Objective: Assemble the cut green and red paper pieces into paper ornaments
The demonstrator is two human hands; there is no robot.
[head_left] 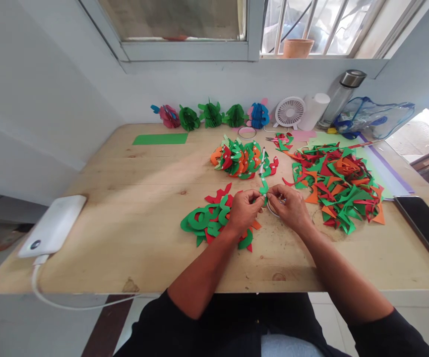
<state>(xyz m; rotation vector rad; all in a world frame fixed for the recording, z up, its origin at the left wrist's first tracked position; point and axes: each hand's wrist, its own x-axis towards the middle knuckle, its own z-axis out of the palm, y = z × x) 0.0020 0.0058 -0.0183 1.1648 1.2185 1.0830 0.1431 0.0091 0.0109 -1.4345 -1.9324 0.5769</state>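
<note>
My left hand (244, 210) and my right hand (291, 204) meet over the middle of the table. Between their pinched fingertips is a small green paper cutout (264, 186), its upper end sticking out beyond the fingers. Part of a pale ring (273, 210) shows under my right hand; its kind is unclear. Beside and beneath my left hand lies a loose pile of curved green, red and orange paper cutouts (203, 218). Just beyond the hands sits a cluster of curled paper pieces (238, 157) with small white patches, and a pen (262, 161) lies against it.
To the right spreads a heap of paper scraps (342, 183), with a phone (428, 228) near the edge. Along the wall stand several folded paper figures (211, 114), a small fan (290, 112) and a bottle (342, 99). A power bank (56, 223) with its cable lies left.
</note>
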